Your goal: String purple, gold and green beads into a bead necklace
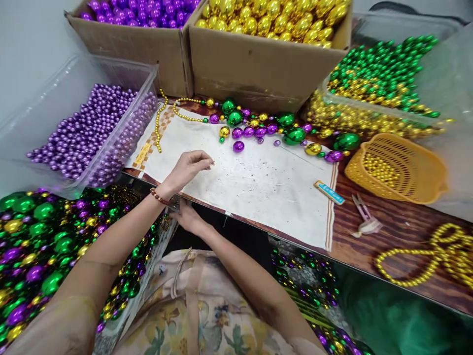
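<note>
Above the white cloth (251, 182) on the table, my left hand (187, 170) is closed, thumb and fingertips pinched together; whatever lies between them is too small to name. A beaded bracelet (160, 196) circles that wrist. My right hand (188, 217) is down at the table's front edge, crossing below my left wrist, with its fingers partly hidden. Along the back of the cloth runs a string of gold, green and purple beads (259, 130), small and large. Its thin gold bead end (158, 123) lies at the cloth's left side.
Boxes of purple beads (140, 44) and gold beads (266, 64) stand behind. Clear bins flank the table, with purple beads (92, 128) left and green and gold beads (384, 74) right. An orange basket (424, 172), snips (364, 214) and gold strands (406, 266) lie right.
</note>
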Demonstrator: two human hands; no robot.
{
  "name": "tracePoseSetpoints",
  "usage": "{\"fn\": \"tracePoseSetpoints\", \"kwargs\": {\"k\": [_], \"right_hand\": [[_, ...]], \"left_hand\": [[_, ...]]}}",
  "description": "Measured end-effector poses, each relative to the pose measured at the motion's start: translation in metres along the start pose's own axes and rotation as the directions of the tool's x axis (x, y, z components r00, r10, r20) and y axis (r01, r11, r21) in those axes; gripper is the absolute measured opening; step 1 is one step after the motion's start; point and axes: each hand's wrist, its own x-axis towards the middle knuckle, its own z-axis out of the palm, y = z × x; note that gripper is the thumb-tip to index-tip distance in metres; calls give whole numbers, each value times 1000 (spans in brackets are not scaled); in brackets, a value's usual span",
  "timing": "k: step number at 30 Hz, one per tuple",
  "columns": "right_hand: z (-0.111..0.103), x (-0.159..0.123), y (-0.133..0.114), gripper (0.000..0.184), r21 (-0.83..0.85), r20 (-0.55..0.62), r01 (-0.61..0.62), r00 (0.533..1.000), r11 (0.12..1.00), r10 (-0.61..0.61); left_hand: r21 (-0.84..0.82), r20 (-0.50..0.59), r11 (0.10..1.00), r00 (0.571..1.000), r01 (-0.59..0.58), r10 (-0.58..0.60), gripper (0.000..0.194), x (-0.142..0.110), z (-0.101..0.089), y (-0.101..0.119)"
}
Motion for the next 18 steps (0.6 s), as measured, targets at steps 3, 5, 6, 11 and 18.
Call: {"fn": "tracePoseSetpoints", "kwargs": {"k": [3, 5, 6, 11, 18], "right_hand": [[-33, -49, -4, 19, 232, 110, -28, 994, 972, 2], [-58, -79, -13, 30, 526, -44, -35, 997, 850, 69], [-70, -90, -19, 33, 621, -145, 12, 984, 784, 100], [-109, -106, -40, 45, 772, -311, 136, 933, 620, 182], [-142, -119, -11, 38, 813, -424, 215, 856, 541, 297]], "left_hand": [[-40, -15, 999, 1000, 9, -10, 17, -10, 5, -4], [-26, -10, 999, 1000, -21, 20, 18, -20, 12, -3], [3, 1, 999, 999, -42, 42, 18, -25, 16, -1], [266, 188, 937, 965, -227, 181, 18, -49, 41, 10], [489, 414, 773, 887, -405, 203, 20, -65, 77, -14]]}}
